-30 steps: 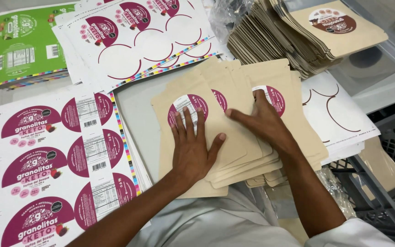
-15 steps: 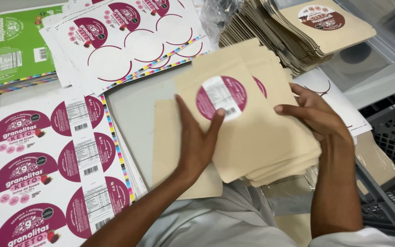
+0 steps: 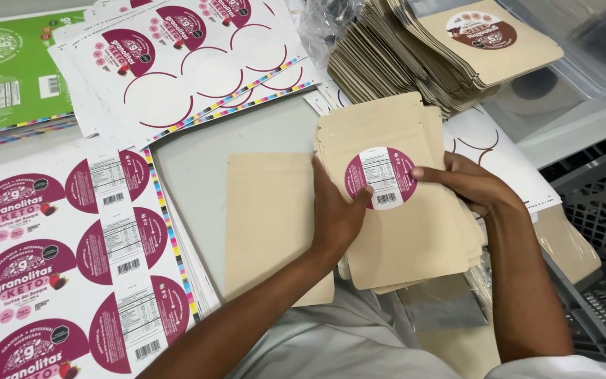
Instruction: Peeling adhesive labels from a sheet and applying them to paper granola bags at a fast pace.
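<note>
My left hand [image 3: 337, 214] and my right hand [image 3: 468, 184] together hold a stack of tan paper pouches [image 3: 398, 231] upright-tilted above the table. The top pouch carries a round magenta-and-white sticker [image 3: 381, 177]; my left thumb and right fingertips touch its edges. One bare tan pouch [image 3: 268, 217] lies flat on the grey table to the left of the stack, partly under my left hand.
Sheets of magenta round stickers [image 3: 71, 267] lie at the left, partly peeled sheets [image 3: 184, 63] behind, green label sheets [image 3: 8, 77] far left. A large pile of labelled pouches [image 3: 443, 56] sits at the back right. A grey plastic crate [image 3: 597, 231] stands right.
The fanned pouches that lay flat under both hands have been gathered into one stack and lifted. The stack has shifted right, uncovering a single bare pouch on the table.
</note>
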